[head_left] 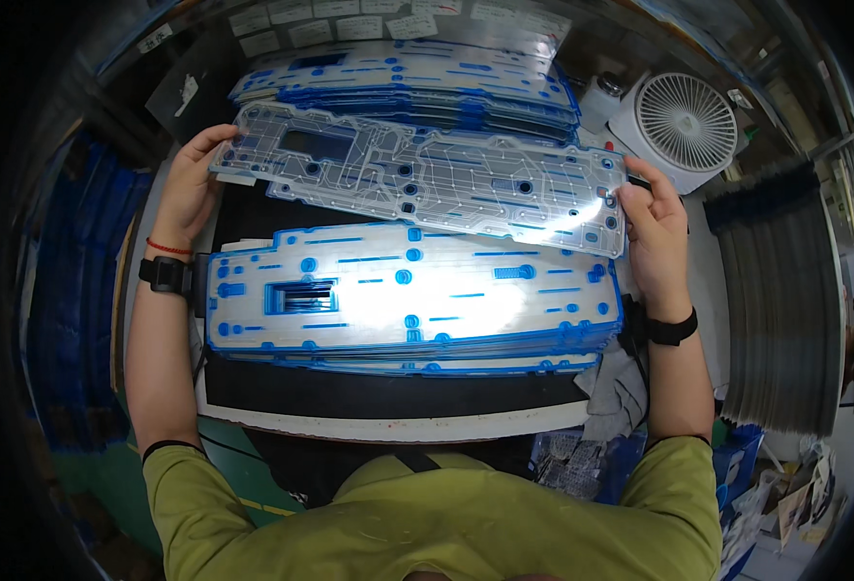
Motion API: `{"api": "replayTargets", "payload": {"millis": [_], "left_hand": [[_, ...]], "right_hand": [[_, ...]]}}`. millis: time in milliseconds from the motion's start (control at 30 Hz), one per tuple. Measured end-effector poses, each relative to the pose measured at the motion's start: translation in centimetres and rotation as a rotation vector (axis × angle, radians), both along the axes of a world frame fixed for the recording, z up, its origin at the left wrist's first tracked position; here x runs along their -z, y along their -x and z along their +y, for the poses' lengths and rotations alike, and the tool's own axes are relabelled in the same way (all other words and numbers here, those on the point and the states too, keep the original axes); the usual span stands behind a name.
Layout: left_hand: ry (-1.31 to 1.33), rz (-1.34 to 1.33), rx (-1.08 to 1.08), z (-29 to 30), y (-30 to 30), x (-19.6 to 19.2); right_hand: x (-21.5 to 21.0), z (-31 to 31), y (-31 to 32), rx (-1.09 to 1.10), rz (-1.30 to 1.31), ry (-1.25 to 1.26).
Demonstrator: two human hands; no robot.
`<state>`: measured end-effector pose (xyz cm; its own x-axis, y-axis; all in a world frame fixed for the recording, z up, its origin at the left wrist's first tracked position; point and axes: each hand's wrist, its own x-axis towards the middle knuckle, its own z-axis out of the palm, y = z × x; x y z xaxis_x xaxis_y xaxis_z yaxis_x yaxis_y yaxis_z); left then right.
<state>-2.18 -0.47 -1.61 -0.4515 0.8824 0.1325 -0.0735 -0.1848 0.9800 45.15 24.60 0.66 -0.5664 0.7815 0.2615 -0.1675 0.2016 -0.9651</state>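
Between my two hands I hold up a long, clear, flexible circuit sheet (466, 179) with thin printed traces, punched holes and a rectangular window. My left hand (195, 179) pinches its left end, the thumb and fingers closed on the edge. At the other end my right hand (656, 213) grips the right edge, which tilts lower than the left. Below the sheet, nearer to me, lies a stack of silvery panels with blue edges (369, 247); bright glare covers its middle. Part of the black work mat behind that stack is hidden by the sheet.
Behind the sheet stands another stack of blue-edged panels (408, 73). A white fan (686, 121) and a small bottle (601, 97) are at the back right. Tall stacks of sheets (780, 300) rise on the right. A grey cloth (616, 392) hangs at the table's front edge.
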Motion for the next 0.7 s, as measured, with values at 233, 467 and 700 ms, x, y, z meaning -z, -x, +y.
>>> {"api": "replayTargets", "payload": {"millis": [233, 467, 700], "left_hand": [[0.080, 0.066, -0.081, 0.3, -1.2, -0.7], [0.099, 0.022, -0.082, 0.2, -1.4, -1.0], [0.011, -0.023, -0.045, 0.4, -1.6, -1.2]], "right_hand": [[-0.8, -0.7, 0.6, 0.016, -0.076, 0.013], [-0.6, -0.6, 0.7, 0.009, -0.094, 0.029], [-0.7, -0.8, 0.8, 0.001, -0.076, 0.062]]}}
